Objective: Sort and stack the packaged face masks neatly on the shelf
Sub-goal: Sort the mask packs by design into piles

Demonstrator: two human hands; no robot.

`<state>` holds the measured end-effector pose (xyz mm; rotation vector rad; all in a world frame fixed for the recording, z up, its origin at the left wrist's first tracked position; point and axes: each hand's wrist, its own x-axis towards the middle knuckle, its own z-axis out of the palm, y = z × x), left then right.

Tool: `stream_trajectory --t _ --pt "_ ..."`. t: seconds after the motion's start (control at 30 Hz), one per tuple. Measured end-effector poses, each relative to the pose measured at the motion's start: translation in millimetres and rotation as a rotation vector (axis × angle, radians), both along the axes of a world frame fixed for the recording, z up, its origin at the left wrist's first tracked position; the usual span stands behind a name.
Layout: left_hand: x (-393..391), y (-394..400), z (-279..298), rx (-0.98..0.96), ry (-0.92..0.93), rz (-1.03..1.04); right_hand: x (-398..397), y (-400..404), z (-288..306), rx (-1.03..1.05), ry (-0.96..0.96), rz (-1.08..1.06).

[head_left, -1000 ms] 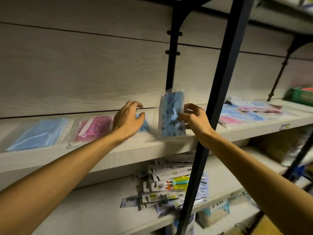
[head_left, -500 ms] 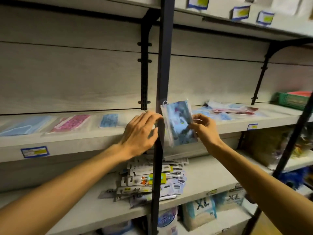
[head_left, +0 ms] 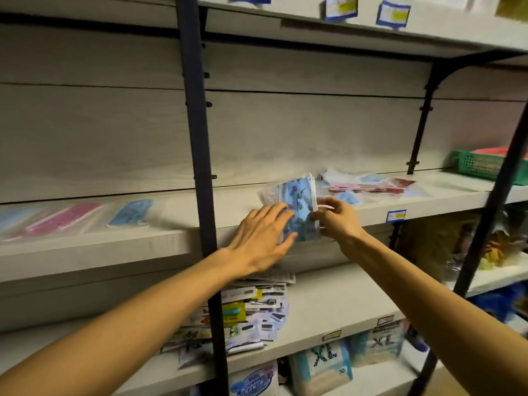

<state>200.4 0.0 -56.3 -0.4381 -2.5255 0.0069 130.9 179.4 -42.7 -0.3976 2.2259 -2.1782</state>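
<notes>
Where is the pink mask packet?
The pink mask packet lies flat at the left of the middle shelf, beside a blue mask packet.

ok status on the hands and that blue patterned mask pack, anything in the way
Right hand pinches the blue patterned mask pack, upright over the shelf edge. Left hand open, fingers flat on the pack. Black upright post stands just left of both hands.

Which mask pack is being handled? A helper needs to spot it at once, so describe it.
On the middle shelf, just right of the dark upright post, the blue patterned mask pack stands on edge between both hands. The right hand pinches its side; the left hand lies flat against it. Every other pack lies flat.
</notes>
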Motion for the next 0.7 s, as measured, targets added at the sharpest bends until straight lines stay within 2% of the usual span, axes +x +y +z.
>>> stream_trajectory --t 0.1,0.2,0.3,0.47,0.6,0.7 --pt "-30 3 1 0.012 0.002 0.114 -27 -15 5 -0.03 -0.034 0.076" --pt "-64 -4 5 0.046 -0.087 0.238 -57 -29 10 0.051 -0.029 0.185" --pt "-94 -20 5 0.068 -0.223 0.362 -89 -38 15 0.242 0.055 0.22" --pt "-123 -40 9 0.183 -0.385 0.457 -142 -45 24 0.716 0.496 0.079" --pt "-135 -46 21 0.227 -0.487 0.576 -170 -44 13 1.022 0.533 0.193" --pt "-139 -50 24 0.234 -0.507 0.652 -186 -38 5 1.08 0.508 0.269"
